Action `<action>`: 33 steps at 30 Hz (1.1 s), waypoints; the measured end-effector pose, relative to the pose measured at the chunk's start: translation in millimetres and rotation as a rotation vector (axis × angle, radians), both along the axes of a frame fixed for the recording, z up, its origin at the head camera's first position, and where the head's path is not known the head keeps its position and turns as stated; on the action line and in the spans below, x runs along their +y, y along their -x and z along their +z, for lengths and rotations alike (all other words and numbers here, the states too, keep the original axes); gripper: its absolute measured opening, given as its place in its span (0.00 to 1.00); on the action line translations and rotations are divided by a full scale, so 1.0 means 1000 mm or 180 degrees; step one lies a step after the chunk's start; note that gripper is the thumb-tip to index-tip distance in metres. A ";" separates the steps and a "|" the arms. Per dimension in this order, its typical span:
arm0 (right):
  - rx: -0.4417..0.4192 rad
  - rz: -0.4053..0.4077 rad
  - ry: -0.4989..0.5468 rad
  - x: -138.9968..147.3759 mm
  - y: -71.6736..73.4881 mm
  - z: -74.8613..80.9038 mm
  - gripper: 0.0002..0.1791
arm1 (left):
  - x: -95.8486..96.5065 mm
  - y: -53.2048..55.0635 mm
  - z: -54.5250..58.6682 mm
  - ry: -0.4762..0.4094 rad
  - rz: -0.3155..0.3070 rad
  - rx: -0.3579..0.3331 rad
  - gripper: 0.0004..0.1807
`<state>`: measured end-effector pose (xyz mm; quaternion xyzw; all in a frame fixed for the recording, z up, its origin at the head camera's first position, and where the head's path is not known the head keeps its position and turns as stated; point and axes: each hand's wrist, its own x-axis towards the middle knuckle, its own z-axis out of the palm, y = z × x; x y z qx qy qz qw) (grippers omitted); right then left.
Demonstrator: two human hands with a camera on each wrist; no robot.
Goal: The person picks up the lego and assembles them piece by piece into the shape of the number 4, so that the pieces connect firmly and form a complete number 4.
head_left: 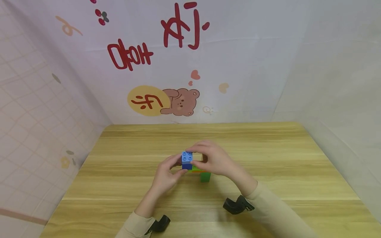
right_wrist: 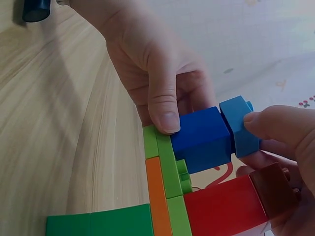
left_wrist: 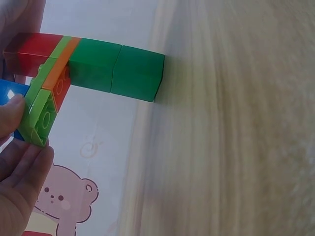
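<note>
My right hand [head_left: 218,158] pinches a light blue building brick [right_wrist: 239,127] between thumb and fingers. It sits slightly askew on a dark blue brick [right_wrist: 202,135], with a thin gap visible between them. With thumb and fingers, my left hand [head_left: 164,178] grips the block structure where the dark blue brick meets the light green plates [right_wrist: 169,164]. Under those plates runs an orange plate [right_wrist: 158,196], above a column of dark green bricks [left_wrist: 93,64] that reaches down toward the table. Beside the blue bricks, a red brick [right_wrist: 224,206] carries a brown brick [right_wrist: 273,191].
The wooden table [head_left: 125,185] extends around the structure. Behind it hangs a white printed cloth [head_left: 244,66] with a bear picture [head_left: 183,102], and more cloth encloses both sides. Black wrist devices [head_left: 236,205] protrude from both sleeves, close above the table.
</note>
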<state>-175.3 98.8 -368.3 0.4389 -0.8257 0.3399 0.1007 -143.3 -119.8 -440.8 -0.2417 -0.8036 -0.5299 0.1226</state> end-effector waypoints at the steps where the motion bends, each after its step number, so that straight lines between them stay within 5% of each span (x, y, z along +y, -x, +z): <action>1: -0.0008 -0.0007 -0.0006 0.000 0.000 0.000 0.19 | 0.000 0.000 0.000 0.0009 0.0005 0.0003 0.32; 33: -0.0036 -0.0111 -0.0059 -0.003 -0.004 0.003 0.18 | 0.000 -0.001 0.000 -0.0020 -0.0012 0.0070 0.31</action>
